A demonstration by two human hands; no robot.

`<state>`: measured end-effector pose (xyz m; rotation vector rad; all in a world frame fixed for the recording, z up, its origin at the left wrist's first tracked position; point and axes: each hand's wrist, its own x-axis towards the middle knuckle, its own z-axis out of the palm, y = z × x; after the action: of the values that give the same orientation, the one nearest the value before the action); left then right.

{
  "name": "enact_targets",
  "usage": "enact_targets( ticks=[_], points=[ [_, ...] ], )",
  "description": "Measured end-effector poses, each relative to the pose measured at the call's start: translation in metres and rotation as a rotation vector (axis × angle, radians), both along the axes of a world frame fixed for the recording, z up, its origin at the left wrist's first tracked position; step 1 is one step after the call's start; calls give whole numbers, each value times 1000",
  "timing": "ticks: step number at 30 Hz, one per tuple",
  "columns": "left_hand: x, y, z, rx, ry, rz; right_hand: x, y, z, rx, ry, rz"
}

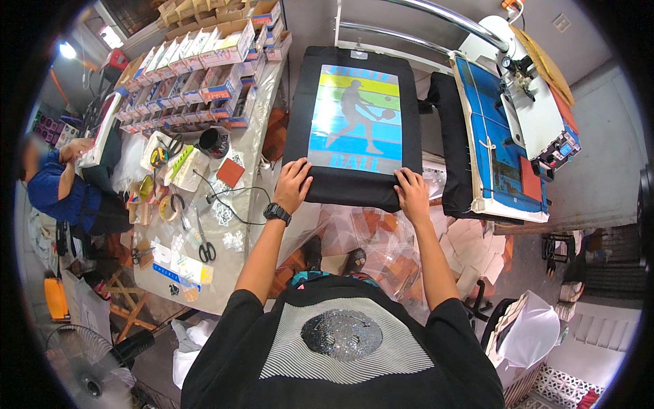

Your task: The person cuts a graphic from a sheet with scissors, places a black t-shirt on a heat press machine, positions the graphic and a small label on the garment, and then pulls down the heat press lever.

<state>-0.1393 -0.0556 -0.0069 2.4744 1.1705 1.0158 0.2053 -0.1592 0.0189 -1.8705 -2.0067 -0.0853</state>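
Note:
A black cloth (351, 187), perhaps a garment, is stretched over a flat rectangular board in front of me. On it lies a printed picture (327, 102) with a grey player swinging a racket over blue and yellow bands. My left hand (293, 184), with a black watch on the wrist, rests palm down on the cloth's near left corner, fingers spread. At the near right corner, my right hand (413, 193) lies with its fingers stretched onto the cloth. Neither hand visibly grips anything; the cloth's underside is hidden.
Left, a table (238, 273) holds scissors (204, 244), tape rolls (168, 206), a cable and stacked cardboard boxes (218, 44). Another person in blue (54, 184) works beyond it. Right stand a press machine (524, 88) and a blue framed screen (487, 136). A fan (92, 382) stands lower left.

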Motion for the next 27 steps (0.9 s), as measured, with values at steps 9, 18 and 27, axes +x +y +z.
enact_targets(
  ticks=[9, 18, 27],
  points=[
    [-1, 0, -2, -27, -4, -1, 1, -2, -2, 0, 7, -2],
    [-1, -2, 0, -69, -4, 16, 3, -3, -3, 10, 48, 3],
    [1, -3, 2, -67, -17, 7, 4, -3, -4, 4, 50, -9]
  ],
)
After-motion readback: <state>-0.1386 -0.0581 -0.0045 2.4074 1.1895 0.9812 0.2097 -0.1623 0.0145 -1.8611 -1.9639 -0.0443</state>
